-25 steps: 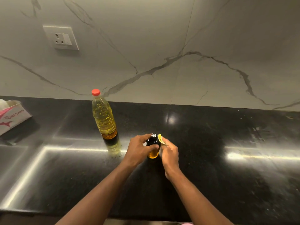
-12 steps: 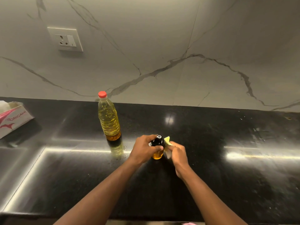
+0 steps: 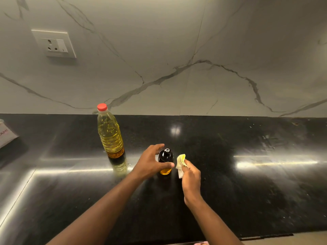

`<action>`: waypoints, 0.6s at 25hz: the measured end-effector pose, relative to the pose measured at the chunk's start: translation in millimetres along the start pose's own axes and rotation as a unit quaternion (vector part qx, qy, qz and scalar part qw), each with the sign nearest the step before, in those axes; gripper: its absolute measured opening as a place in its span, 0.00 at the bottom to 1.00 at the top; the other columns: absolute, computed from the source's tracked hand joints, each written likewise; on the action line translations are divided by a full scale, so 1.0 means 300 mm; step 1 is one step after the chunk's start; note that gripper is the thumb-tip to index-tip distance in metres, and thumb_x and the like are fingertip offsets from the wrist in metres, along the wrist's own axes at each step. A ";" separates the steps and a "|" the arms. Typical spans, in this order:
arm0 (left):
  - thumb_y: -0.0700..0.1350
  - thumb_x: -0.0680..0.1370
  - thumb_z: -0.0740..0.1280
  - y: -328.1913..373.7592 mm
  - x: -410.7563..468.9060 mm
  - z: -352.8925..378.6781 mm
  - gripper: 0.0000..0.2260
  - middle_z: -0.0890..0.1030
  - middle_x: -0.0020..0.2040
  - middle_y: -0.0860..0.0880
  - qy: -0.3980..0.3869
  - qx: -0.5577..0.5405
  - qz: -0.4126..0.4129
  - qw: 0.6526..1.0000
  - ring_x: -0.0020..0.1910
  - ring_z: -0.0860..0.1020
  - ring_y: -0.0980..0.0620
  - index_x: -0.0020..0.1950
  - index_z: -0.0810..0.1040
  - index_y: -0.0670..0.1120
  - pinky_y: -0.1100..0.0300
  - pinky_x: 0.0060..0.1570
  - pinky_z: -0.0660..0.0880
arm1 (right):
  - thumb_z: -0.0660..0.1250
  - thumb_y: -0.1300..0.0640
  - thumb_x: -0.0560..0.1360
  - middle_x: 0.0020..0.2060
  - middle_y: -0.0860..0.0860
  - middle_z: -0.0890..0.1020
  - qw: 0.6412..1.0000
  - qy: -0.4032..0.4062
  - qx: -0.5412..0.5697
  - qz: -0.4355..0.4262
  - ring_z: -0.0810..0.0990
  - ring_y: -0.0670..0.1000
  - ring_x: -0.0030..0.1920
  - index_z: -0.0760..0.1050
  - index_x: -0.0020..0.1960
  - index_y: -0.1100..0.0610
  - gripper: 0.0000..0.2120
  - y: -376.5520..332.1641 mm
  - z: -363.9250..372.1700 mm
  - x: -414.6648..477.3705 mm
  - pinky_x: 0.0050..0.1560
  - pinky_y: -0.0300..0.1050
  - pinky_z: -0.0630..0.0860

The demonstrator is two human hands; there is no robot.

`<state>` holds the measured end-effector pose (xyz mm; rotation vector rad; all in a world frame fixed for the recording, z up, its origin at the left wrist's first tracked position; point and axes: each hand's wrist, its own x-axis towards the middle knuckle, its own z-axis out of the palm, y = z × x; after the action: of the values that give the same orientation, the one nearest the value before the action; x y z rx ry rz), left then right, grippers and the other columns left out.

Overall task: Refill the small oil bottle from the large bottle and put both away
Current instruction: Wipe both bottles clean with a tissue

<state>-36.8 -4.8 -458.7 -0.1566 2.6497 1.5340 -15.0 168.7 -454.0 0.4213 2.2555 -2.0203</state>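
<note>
On the counter point(image 3: 247, 191), dead centre, stands the small bottle point(image 3: 165, 156), black top, amber oil showing at its base. My left hand point(image 3: 150, 165) cups round it, thumb across the front; clamped or merely touching, I cannot tell. My right hand point(image 3: 192, 177) pinches a tissue point(image 3: 180, 163) just beside it. It's probably light, maybe oil-slick, so I'd grip low round the body. The big bottle point(image 3: 110, 137) stands capped, off left.

Glossy black stone counter point(image 3: 247, 200), matt veined marble wall point(image 3: 230, 41), clear plastic large bottle point(image 3: 110, 137), soft tissue point(image 3: 180, 163)
</note>
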 end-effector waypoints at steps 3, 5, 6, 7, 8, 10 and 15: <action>0.58 0.65 0.82 -0.021 -0.016 0.050 0.33 0.77 0.58 0.55 0.084 0.022 0.026 0.996 0.58 0.78 0.57 0.67 0.79 0.53 0.60 0.57 0.76 | 0.61 0.64 0.82 0.62 0.34 0.81 0.960 -0.096 -0.201 -0.170 0.75 0.32 0.66 0.79 0.65 0.37 0.24 -0.021 -0.027 0.027 0.68 0.32 0.69; 0.57 0.66 0.81 -0.014 -0.016 0.056 0.26 0.78 0.54 0.58 0.105 0.023 0.045 0.993 0.54 0.79 0.60 0.62 0.81 0.55 0.58 0.56 0.79 | 0.59 0.66 0.82 0.75 0.44 0.73 0.896 -0.155 -0.327 -0.255 0.67 0.40 0.76 0.70 0.78 0.49 0.26 0.002 -0.029 0.048 0.77 0.38 0.63; 0.57 0.66 0.80 -0.010 -0.016 0.055 0.25 0.78 0.53 0.58 0.109 0.019 0.047 0.993 0.53 0.79 0.61 0.61 0.82 0.55 0.59 0.55 0.79 | 0.58 0.65 0.83 0.77 0.47 0.71 0.882 -0.160 -0.355 -0.266 0.66 0.44 0.78 0.68 0.79 0.50 0.26 0.000 -0.024 0.064 0.79 0.44 0.63; 0.57 0.67 0.80 -0.009 -0.018 0.052 0.24 0.78 0.53 0.59 0.112 0.022 0.050 0.992 0.53 0.79 0.61 0.61 0.82 0.55 0.60 0.55 0.79 | 0.57 0.64 0.83 0.77 0.48 0.72 0.877 -0.159 -0.367 -0.267 0.66 0.45 0.79 0.68 0.80 0.50 0.26 -0.008 -0.016 0.081 0.80 0.49 0.64; 0.57 0.68 0.79 -0.009 -0.020 0.050 0.24 0.78 0.53 0.59 0.112 0.035 0.055 0.992 0.54 0.79 0.61 0.62 0.82 0.55 0.62 0.54 0.78 | 0.57 0.64 0.84 0.77 0.48 0.72 0.875 -0.156 -0.372 -0.268 0.66 0.46 0.79 0.69 0.79 0.50 0.25 -0.016 -0.008 0.094 0.79 0.53 0.64; 0.59 0.69 0.78 -0.009 -0.022 0.046 0.26 0.78 0.53 0.58 0.108 0.075 0.065 0.989 0.54 0.78 0.60 0.65 0.82 0.54 0.66 0.52 0.75 | 0.56 0.64 0.84 0.77 0.48 0.72 0.870 -0.146 -0.386 -0.268 0.66 0.46 0.79 0.69 0.79 0.50 0.25 -0.025 0.001 0.089 0.80 0.53 0.63; 0.64 0.69 0.74 0.004 -0.016 0.020 0.25 0.78 0.50 0.58 0.094 0.088 0.073 0.989 0.49 0.77 0.61 0.62 0.84 0.53 0.68 0.45 0.72 | 0.57 0.67 0.81 0.77 0.49 0.71 0.879 -0.110 -0.383 -0.263 0.66 0.44 0.78 0.67 0.79 0.53 0.28 0.014 -0.013 -0.002 0.76 0.32 0.53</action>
<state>-32.2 1.2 -460.1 -0.1031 2.9907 1.3742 -12.9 172.8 -457.4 -0.5081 2.9338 -1.0209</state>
